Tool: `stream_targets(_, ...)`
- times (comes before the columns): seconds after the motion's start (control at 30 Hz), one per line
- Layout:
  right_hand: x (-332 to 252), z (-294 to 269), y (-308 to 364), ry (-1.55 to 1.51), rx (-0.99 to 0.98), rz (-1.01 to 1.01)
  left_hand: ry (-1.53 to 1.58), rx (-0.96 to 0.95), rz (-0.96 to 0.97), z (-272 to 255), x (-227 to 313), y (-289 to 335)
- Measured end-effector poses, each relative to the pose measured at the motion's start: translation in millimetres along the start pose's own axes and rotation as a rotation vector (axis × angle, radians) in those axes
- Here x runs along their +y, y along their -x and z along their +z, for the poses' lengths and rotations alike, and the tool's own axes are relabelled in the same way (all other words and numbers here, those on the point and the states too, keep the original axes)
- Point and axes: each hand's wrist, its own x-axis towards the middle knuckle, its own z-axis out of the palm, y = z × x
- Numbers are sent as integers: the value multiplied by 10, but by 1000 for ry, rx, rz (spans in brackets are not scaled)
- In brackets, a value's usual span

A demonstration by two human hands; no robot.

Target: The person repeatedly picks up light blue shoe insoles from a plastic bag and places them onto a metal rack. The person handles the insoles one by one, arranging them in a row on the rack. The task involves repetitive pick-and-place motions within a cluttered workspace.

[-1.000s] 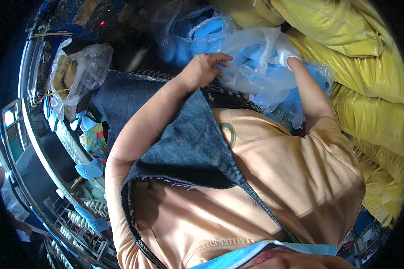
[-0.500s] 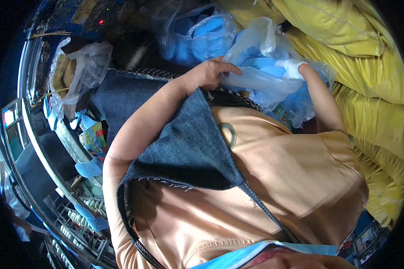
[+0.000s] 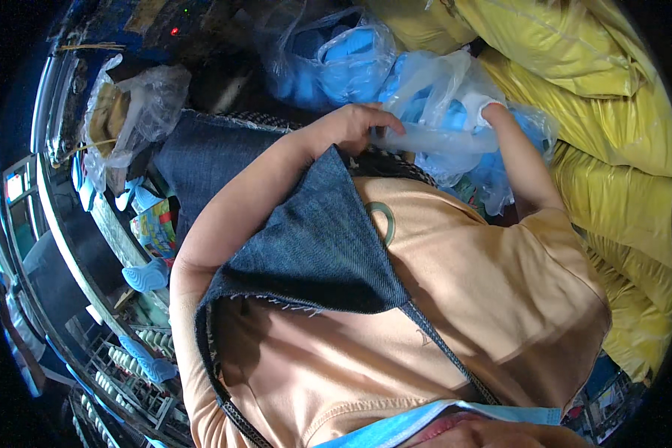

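A clear plastic bag (image 3: pixel 444 140), loosely crumpled, lay in the upper middle of the view, just beyond the person's torso, with light-blue pieces (image 3: pixel 459 118) showing through it and at its mouth. The left grip (image 3: pixel 358 125) was bare and stood at the bag's left edge, its fingers partly curled and one reaching over the plastic; whether they had closed on it I could not tell. The right grip (image 3: pixel 478 109), in a white glove, was at the bag's right side among the folds, partly hidden, so I could not tell whether it held anything.

Just beyond, toward the upper left, was a second clear bag (image 3: pixel 387 46), also with blue pieces inside. Bulging yellow sacks (image 3: pixel 612 134) were piled along the right side. Nearer, a denim apron (image 3: pixel 313 239) hung across a tan shirt (image 3: pixel 493 299), its upper corner close to the left wrist. Further left, a crumpled clear wrapper (image 3: pixel 157 93) sat beside a dark denim cloth (image 3: pixel 213 160). At the far left, wavy-patterned blue pieces (image 3: pixel 145 275) lay along a metal rack (image 3: pixel 63 231), above rows of pale pieces (image 3: pixel 127 362).
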Motion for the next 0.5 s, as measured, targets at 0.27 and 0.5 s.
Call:
stream_targets(0.27,115,122,-284,-37,121,-27,-71,20,-193,-51,-7,-14)
stream_targets(0.5,48,191,-116,29,195,-93,-68,48,-129,-28,-37,1)
